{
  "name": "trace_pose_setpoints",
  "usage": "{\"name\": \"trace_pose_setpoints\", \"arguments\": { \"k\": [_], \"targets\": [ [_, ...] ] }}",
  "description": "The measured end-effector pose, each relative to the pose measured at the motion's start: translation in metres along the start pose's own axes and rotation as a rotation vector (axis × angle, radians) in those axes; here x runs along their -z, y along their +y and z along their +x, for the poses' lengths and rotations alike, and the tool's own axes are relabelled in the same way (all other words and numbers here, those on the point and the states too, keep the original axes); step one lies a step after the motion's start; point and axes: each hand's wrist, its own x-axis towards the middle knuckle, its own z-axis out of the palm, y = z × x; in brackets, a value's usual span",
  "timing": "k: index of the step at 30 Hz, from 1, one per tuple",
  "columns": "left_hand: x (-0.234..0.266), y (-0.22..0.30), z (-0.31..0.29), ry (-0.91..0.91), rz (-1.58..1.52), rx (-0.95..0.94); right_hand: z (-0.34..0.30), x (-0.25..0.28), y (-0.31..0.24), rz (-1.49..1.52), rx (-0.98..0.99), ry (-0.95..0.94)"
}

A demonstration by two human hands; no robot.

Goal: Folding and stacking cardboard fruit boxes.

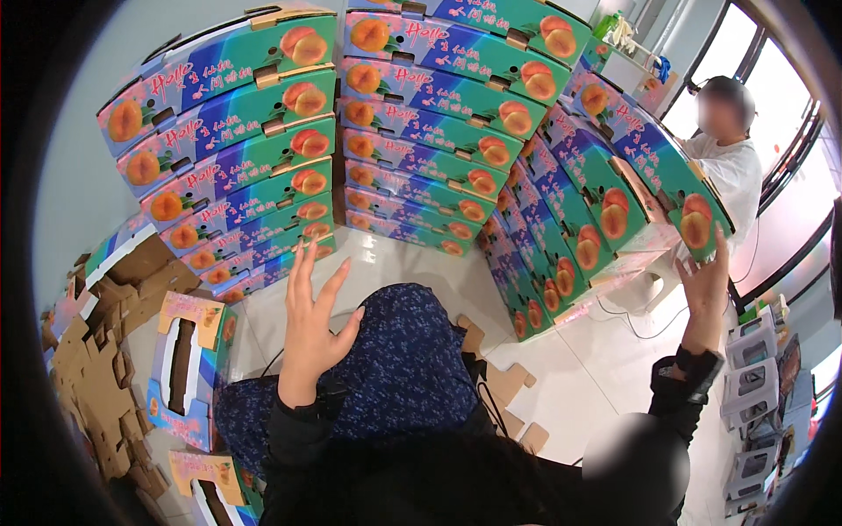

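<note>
My left hand [317, 329] is raised over my dark blue patterned clothing [408, 351], its fingers spread and nothing in them. In front of it rises a stack of blue and green fruit cartons [219, 162] printed with peaches. My right hand [704, 285] reaches out to the far right, fingers apart, at the near lower corner of a peach carton [649, 149]. That carton lies on top of the right-hand stack [570, 188]. Whether the fingertips press on it or stay just in front, I cannot tell.
Another tall carton stack [430, 114] stands in the middle. Folded brown cardboard [96, 386] piles up at left, beside an upright carton with a handle slot [206, 386]. Cardboard flaps [509, 386] lie by my lap. A person in white [737, 180] stands behind the right stack, near grey-white plastic stools [750, 377].
</note>
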Motion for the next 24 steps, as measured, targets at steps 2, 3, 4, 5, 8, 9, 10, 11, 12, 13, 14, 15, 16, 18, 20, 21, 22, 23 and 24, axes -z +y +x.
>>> {"name": "trace_pose_setpoints", "arguments": {
  "k": [2, 3, 4, 5, 8, 9, 10, 11, 12, 13, 14, 15, 16, 18, 20, 21, 22, 23, 24],
  "targets": [
    [0.002, 0.001, -0.002, -0.017, -0.03, 0.032, 0.009, 0.014, 0.012, -0.205, 0.169, 0.049],
    [-0.003, -0.001, -0.001, -0.019, -0.04, 0.021, 0.019, 0.031, 0.022, -0.207, 0.177, 0.061],
    [-0.004, -0.001, 0.0, -0.02, -0.039, 0.012, 0.03, 0.046, 0.029, -0.628, 0.582, 0.187],
    [-0.004, -0.001, 0.0, -0.02, -0.032, 0.006, 0.035, 0.053, 0.032, -1.047, 0.982, 0.309],
    [-0.007, -0.009, -0.009, -0.04, -0.026, 0.037, 0.004, 0.017, 0.016, -1.32, 1.251, 0.224],
    [-0.007, -0.01, -0.01, -0.041, -0.032, 0.037, 0.003, 0.015, 0.011, -1.528, 1.305, 0.212],
    [-0.007, -0.011, -0.01, -0.041, -0.034, 0.043, 0.009, 0.017, 0.009, -1.468, 1.376, 0.181],
    [-0.007, -0.011, -0.01, -0.041, -0.038, 0.048, 0.01, 0.018, 0.004, -1.474, 1.378, 0.183],
    [-0.007, -0.012, -0.011, -0.04, -0.038, 0.052, 0.013, 0.018, 0.004, -1.434, 1.373, 0.177],
    [-0.008, -0.013, -0.011, -0.044, -0.049, 0.055, 0.016, 0.016, 0.004, -1.394, 1.368, 0.172],
    [-0.009, -0.013, -0.011, -0.047, -0.061, 0.058, 0.016, 0.012, 0.002, -1.393, 1.369, 0.169],
    [-0.008, -0.013, -0.01, -0.045, -0.06, 0.062, 0.012, 0.002, -0.003, -1.355, 1.389, 0.125],
    [-0.007, -0.012, -0.011, -0.055, -0.055, 0.062, 0.008, -0.006, -0.005, -1.315, 1.405, 0.082],
    [-0.006, -0.012, -0.013, -0.069, -0.052, 0.061, 0.004, -0.022, -0.006, -1.349, 1.424, 0.093],
    [-0.008, -0.014, -0.015, -0.062, -0.057, 0.07, 0.002, -0.035, -0.006, -1.381, 1.438, 0.099],
    [-0.008, -0.015, -0.016, -0.063, -0.057, 0.07, 0.004, -0.039, -0.005, -1.381, 1.437, 0.1],
    [-0.008, -0.016, -0.018, -0.067, -0.051, 0.085, 0.007, -0.042, -0.002, -1.407, 1.441, 0.082],
    [-0.008, -0.017, -0.02, -0.071, -0.045, 0.102, 0.009, -0.044, 0.0, -1.432, 1.444, 0.063],
    [-0.008, -0.017, -0.021, -0.072, -0.044, 0.102, 0.012, -0.046, 0.004, -1.444, 1.438, 0.061]
  ]
}}
